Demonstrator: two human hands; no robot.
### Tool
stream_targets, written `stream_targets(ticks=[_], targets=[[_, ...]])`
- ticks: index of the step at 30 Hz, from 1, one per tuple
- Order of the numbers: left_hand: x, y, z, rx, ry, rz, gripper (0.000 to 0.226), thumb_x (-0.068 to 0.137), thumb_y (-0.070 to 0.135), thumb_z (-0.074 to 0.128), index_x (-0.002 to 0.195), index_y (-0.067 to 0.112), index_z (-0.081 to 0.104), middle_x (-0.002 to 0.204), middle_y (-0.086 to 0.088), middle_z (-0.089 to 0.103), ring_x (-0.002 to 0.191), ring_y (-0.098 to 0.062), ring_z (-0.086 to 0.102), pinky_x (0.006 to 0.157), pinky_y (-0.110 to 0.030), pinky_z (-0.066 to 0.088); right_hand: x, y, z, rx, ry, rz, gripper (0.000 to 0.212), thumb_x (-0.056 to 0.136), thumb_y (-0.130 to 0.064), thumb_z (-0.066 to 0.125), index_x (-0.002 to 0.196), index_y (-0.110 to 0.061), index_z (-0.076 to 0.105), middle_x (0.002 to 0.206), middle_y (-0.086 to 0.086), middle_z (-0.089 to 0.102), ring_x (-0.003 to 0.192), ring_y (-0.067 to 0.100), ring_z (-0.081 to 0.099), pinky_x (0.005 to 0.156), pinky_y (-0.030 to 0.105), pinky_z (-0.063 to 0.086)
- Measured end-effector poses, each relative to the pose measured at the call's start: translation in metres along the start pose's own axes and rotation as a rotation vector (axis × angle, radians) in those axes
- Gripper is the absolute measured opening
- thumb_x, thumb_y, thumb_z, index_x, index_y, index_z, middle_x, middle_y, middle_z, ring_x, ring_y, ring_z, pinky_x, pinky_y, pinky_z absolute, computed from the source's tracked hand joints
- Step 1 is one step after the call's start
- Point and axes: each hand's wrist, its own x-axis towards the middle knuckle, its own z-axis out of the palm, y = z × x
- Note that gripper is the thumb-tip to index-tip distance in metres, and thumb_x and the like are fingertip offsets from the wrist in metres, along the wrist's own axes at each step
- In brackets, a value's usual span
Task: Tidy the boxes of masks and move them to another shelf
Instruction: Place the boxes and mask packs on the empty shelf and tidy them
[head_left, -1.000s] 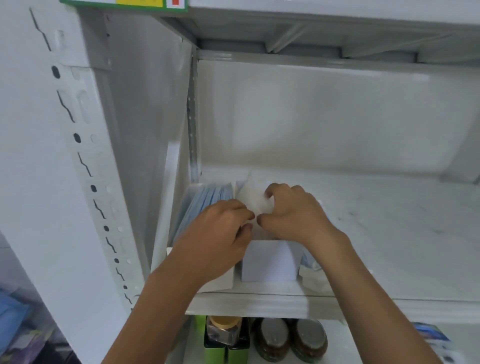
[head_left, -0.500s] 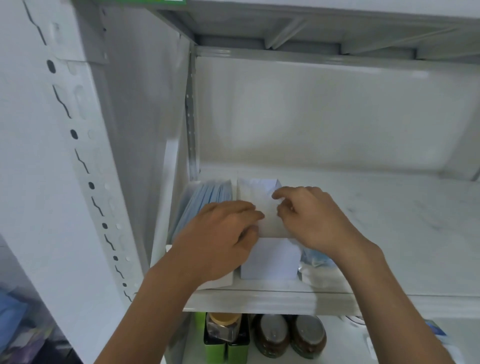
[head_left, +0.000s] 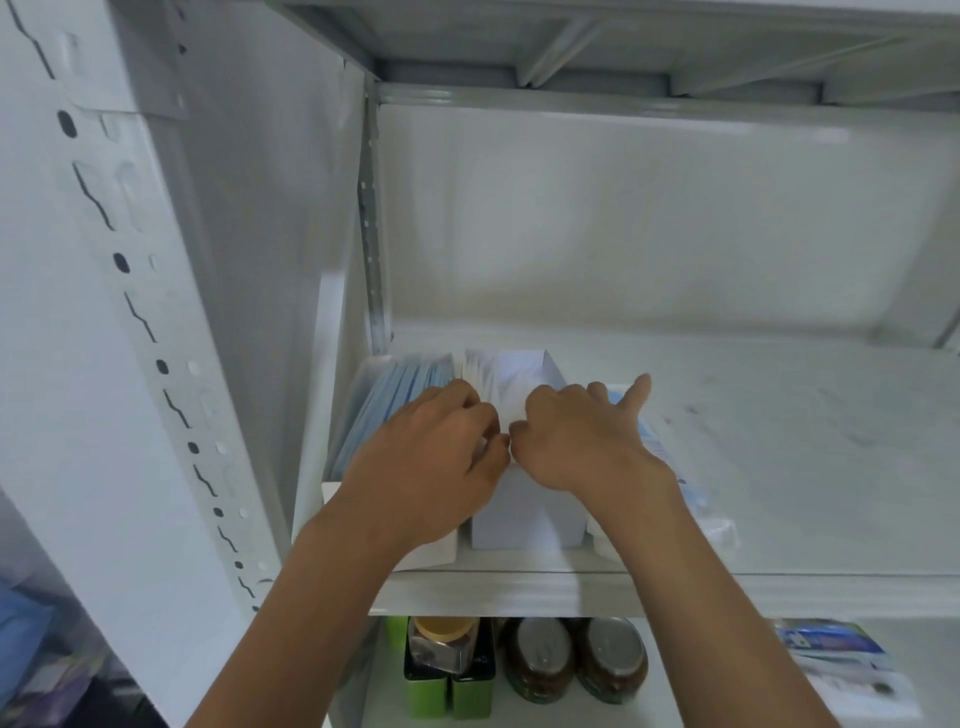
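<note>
Gripping white box (head_left: 524, 519), both hands (head_left: 506, 447).

Three boxes of masks sat side by side at the near left corner of the white shelf (head_left: 779, 467). The leftmost box (head_left: 384, 415), white and open on top, was pressed against the shelf's left wall and packed with pale blue masks standing on edge, running from near to far. Just to its right stood the middle box (head_left: 524, 519), plain white and upright, its top flap (head_left: 514, 374) standing raised at the far end. On the right lay a third pack (head_left: 691, 493), light blue in clear wrapping, lying lower on the shelf and touching the middle box; blur hid its details.
</note>
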Motion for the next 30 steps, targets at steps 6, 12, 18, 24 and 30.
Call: stream_targets(ticks=[6,12,18,24,30], targets=[[0.000,0.001,-0.002,-0.038,-0.021,-0.001,0.033,0.100,0.037,0.041,0.104,0.021,0.070,0.110,0.006,0.060,0.099,-0.012,0.056,0.090,-0.037,0.051,0.019,-0.006,0.008,0.032,0.002,0.114,0.034,0.101,-0.044,0.030,0.112,-0.023,0.053,0.129,0.006,0.057,0.127,0.037,0.047,0.111,0.074,0.005],[-0.001,0.000,-0.002,-0.052,-0.003,0.008,0.031,0.100,0.034,0.042,0.100,0.021,0.071,0.108,0.006,0.061,0.098,-0.009,0.056,0.090,-0.034,0.051,0.034,-0.010,0.012,-0.052,-0.037,0.134,0.027,0.094,-0.050,0.038,0.101,-0.026,0.047,0.117,0.003,0.057,0.122,0.034,0.051,0.109,0.068,0.011],[-0.001,0.001,-0.004,-0.090,0.015,0.013,0.030,0.098,0.035,0.045,0.098,0.021,0.071,0.105,0.006,0.063,0.097,-0.009,0.057,0.088,-0.035,0.052,0.028,-0.006,0.013,0.000,-0.102,0.096,0.027,0.088,-0.053,0.046,0.085,-0.026,0.047,0.128,0.004,0.056,0.132,0.033,0.039,0.110,0.066,0.012],[-0.001,-0.003,-0.003,-0.141,0.040,0.008,0.023,0.098,0.027,0.048,0.096,0.021,0.070,0.103,0.007,0.061,0.094,-0.010,0.058,0.086,-0.037,0.054,0.021,-0.007,0.010,0.041,-0.065,0.014,0.037,0.087,-0.059,0.050,0.084,-0.022,0.044,0.107,0.002,0.057,0.121,0.035,0.051,0.110,0.075,0.002],[0.000,-0.004,-0.001,-0.137,0.051,0.021,0.022,0.098,0.026,0.049,0.100,0.020,0.070,0.104,0.006,0.062,0.093,-0.009,0.059,0.086,-0.035,0.054,0.021,-0.003,0.009,0.230,0.015,0.037,0.024,0.085,-0.039,0.056,0.089,-0.020,0.042,0.099,0.000,0.049,0.098,0.025,0.050,0.111,0.076,-0.005]])
